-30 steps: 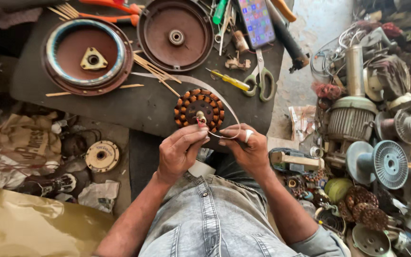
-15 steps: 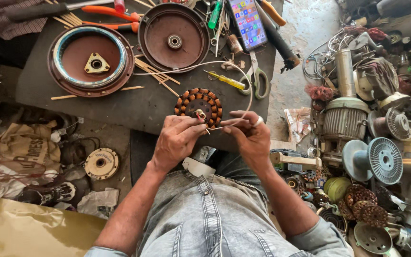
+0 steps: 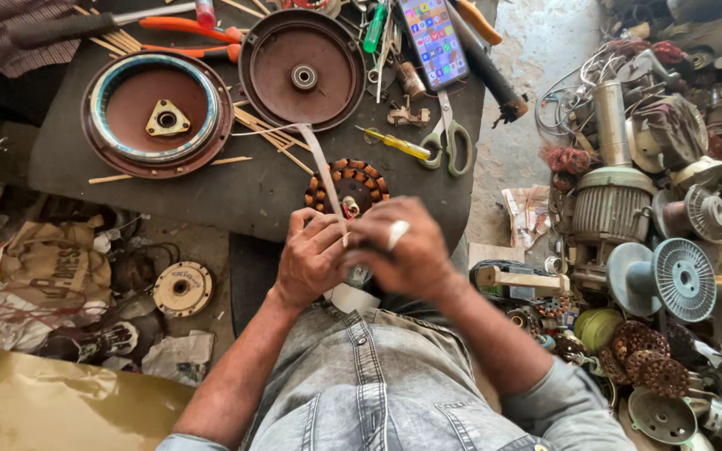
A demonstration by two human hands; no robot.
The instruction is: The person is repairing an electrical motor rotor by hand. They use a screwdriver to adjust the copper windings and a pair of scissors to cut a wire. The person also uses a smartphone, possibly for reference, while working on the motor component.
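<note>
While the copper-wound stator [image 3: 348,185] lies at the near edge of the dark worktable [image 3: 211,196], just beyond both hands, the left hand [image 3: 311,259] and right hand [image 3: 407,255] pinch a pale insulation strip [image 3: 321,171], apparently being fitted; seating it wants steady, fine fingertip guidance.

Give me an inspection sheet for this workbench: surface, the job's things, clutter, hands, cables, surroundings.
Surface: dark round bench top, crowded at the far side.
Job's things: copper-wound stator at the near edge; pale insulating strip runs from it to both hands.
Clutter: two brown motor covers, green-handled scissors, yellow screwdriver, phone, thin wooden sticks.
Hands: left hand and right hand close together, pinching the strip; ring on the right.
Cables: loose wires on the floor at right.
Surroundings: old motors and fan parts at right, sacks at left.
</note>
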